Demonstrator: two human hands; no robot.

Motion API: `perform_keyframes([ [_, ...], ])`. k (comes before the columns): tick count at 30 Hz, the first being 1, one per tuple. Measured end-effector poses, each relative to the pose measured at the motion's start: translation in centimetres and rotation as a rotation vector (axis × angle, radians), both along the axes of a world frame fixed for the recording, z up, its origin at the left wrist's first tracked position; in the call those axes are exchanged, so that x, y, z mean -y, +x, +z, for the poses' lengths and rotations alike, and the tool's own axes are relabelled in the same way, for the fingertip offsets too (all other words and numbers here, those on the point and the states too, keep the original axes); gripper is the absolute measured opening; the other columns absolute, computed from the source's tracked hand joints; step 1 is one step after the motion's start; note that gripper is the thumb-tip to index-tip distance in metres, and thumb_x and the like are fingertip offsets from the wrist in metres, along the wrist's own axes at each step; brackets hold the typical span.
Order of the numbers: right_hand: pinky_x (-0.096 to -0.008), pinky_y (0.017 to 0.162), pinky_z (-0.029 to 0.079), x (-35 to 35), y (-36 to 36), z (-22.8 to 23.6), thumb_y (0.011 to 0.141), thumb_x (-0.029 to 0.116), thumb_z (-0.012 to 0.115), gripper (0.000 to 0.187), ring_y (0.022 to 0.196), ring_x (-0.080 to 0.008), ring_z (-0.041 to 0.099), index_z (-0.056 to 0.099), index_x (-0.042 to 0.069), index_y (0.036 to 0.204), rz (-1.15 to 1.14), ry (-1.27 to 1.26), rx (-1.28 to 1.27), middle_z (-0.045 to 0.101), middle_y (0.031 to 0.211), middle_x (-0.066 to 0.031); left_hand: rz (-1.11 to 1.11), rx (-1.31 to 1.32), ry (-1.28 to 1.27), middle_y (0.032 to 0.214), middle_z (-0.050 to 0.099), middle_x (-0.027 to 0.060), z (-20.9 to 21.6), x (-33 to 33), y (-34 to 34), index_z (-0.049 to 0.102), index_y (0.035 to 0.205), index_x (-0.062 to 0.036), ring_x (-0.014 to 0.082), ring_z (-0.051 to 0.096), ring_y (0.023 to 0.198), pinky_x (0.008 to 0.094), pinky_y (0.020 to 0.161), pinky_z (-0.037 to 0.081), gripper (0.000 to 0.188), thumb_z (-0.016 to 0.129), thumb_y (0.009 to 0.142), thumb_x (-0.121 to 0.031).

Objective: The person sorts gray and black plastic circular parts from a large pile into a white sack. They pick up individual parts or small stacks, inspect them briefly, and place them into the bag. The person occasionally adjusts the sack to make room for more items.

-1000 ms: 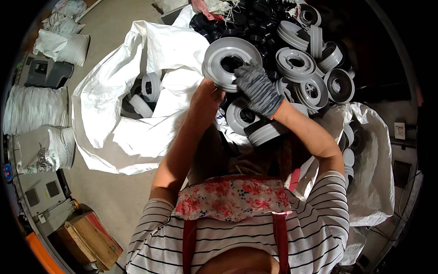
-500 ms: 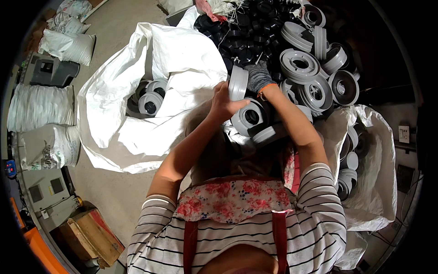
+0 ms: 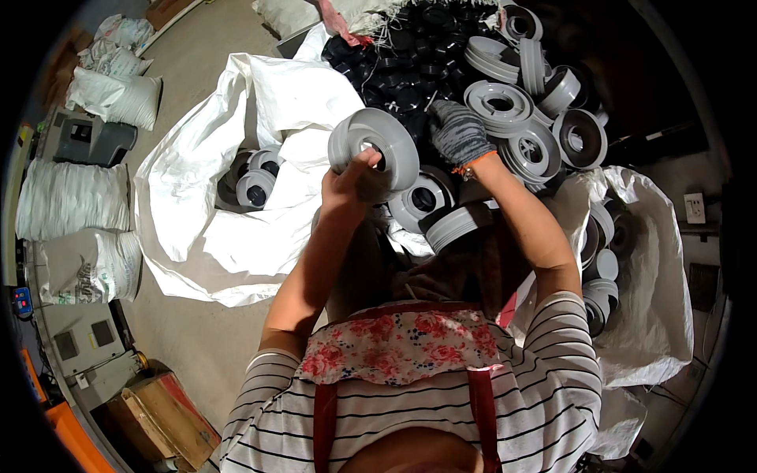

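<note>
My left hand grips a round grey plastic ring part, its thumb in the centre opening. The part is raised and tilted so its hollow face shows. Over the right edge of a heap of black plastic caps is my right hand, in a grey knitted glove with an orange cuff. The gloved fingers are curled in; what they hold, if anything, is hidden. Below the hands, a grey ring part with a dark centre lies beside another grey part on its side.
Several grey parts are piled at the right of the caps. A large open white sack with grey parts inside stands at left; another white sack stands at right. Full sacks and a cardboard box line the left side.
My left hand has drawn the grey ring part left and toward me, turning its hollow face into view. My gloved right hand has shifted slightly right, away from the part. The view has shifted slightly.
</note>
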State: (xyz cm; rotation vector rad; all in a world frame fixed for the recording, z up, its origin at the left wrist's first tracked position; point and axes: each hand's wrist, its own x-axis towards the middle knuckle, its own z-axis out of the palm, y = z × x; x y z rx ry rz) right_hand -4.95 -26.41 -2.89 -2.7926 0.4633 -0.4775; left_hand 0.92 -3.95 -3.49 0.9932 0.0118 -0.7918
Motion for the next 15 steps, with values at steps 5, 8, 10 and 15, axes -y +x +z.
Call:
perform_keyframes([
  [5, -0.0419, 0.076, 0.048, -0.3, -2.3, 1.6, 0.081, 0.019, 0.059, 0.020, 0.086, -0.0358, 0.060, 0.062, 0.003, 0.092, -0.017, 0.312, 0.185, 0.063, 0.087, -0.0174, -0.004, 0.012, -0.041, 0.106, 0.061, 0.0143, -0.5, 0.4, -0.9, 0.048, 0.120, 0.0053, 0.0238, 0.061, 0.097, 0.0385, 0.085, 0.051, 0.046, 0.063, 0.085, -0.022],
  [8, -0.0417, 0.079, 0.047, -3.4, -3.0, 2.2, 0.084, 0.025, 0.060, 0.026, 0.088, -0.0357, 0.059, 0.061, 0.002, 0.094, 0.139, 0.538, 0.030, 0.063, 0.092, -0.0184, -0.111, -0.111, -0.159, 0.096, 0.062, 0.0129, -1.9, 0.0, -0.8, 0.052, 0.113, 0.0039, 0.0215, 0.063, 0.081, 0.0348, 0.074, 0.053, 0.046, 0.071, 0.080, -0.020],
  [10, -0.0412, 0.090, 0.044, -4.7, -3.0, 2.3, 0.079, 0.037, 0.065, 0.052, 0.101, -0.0360, 0.056, 0.054, 0.000, 0.114, 0.174, 0.430, -0.041, 0.059, 0.108, -0.0223, -0.085, -0.077, -0.181, 0.095, 0.062, 0.0130, -1.8, 0.1, -1.4, 0.052, 0.111, 0.0041, 0.0215, 0.064, 0.078, 0.0339, 0.071, 0.054, 0.043, 0.071, 0.080, -0.020],
  [15, -0.0422, 0.095, 0.043, -6.2, -2.8, 3.6, 0.065, 0.047, 0.074, 0.085, 0.106, -0.0401, 0.053, 0.043, 0.002, 0.130, 0.251, 0.181, -0.285, 0.054, 0.112, -0.0274, -0.148, 0.089, 0.018, 0.099, 0.062, 0.0158, 0.0, -0.9, -2.6, 0.049, 0.116, 0.0072, 0.0250, 0.063, 0.088, 0.0354, 0.078, 0.052, 0.043, 0.062, 0.086, -0.021],
])
